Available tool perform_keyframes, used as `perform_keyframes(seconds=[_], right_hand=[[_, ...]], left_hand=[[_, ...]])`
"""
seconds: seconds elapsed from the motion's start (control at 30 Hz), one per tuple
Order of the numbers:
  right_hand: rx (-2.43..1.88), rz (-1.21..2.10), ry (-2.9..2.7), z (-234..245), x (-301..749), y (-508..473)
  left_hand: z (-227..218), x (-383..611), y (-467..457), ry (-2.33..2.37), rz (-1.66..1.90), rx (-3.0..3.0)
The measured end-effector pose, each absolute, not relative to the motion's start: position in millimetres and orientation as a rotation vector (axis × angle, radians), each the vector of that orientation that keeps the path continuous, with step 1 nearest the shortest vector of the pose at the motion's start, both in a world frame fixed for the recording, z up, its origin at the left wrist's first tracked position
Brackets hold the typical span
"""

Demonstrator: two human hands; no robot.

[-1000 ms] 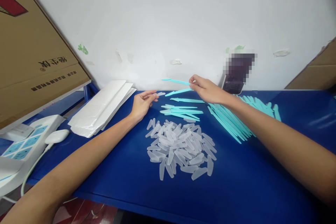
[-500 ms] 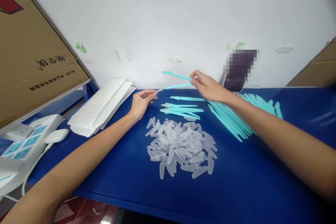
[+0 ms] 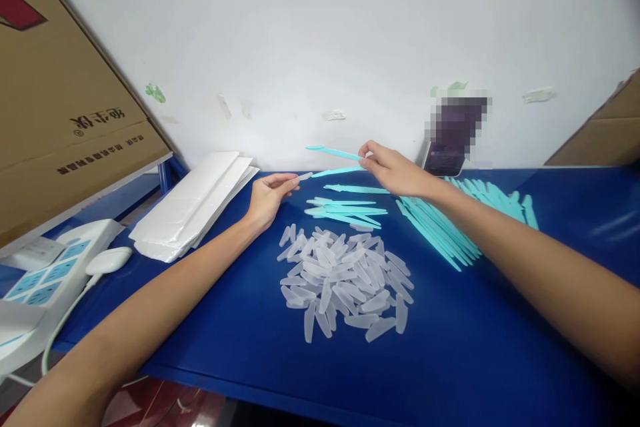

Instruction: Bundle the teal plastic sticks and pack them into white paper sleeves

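Turquoise stick point(image 3: 336, 153), its end pinched between thumb and fingers of my right hand point(image 3: 391, 167), points leftward; a second turquoise stick point(image 3: 339, 172) runs just below, its end hidden at those fingers, so I cannot tell whether it is gripped. My left hand point(image 3: 268, 199) pinches a translucent piece point(image 3: 305, 176) just beside that second stick's tip. Nearer me lie a few loose sticks point(image 3: 345, 212), then a heap of translucent pieces point(image 3: 345, 273); more sticks point(image 3: 436, 233) fan out beneath my right forearm point(image 3: 490, 247), and white packets point(image 3: 193, 203) rest left of my left hand, all on the blue table point(image 3: 460, 347)
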State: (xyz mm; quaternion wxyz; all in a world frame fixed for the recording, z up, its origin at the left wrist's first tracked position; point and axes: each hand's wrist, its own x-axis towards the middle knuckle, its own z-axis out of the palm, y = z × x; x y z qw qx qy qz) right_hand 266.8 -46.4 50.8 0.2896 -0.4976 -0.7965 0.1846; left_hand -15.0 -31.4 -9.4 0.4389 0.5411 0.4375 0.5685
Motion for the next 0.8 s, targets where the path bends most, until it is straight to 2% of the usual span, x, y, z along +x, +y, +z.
perform_keyframes(seconds=[0.43, 0.6, 0.8], right_hand=[[-1.218, 0.626, -2.111, 35.7, 253.0, -49.0], [-1.325, 0.719, -2.145, 43.9, 260.0, -48.3], [-1.5, 0.496, -2.169, 48.5, 269.2, -43.0]], left_hand=[[-4.3, -10.2, -42.8, 1.104, 1.246, 1.632], [-4.4, -7.7, -44.9, 1.066, 1.182, 1.736], [-1.1, -6.8, -47.6, 1.193, 1.0, 1.974]])
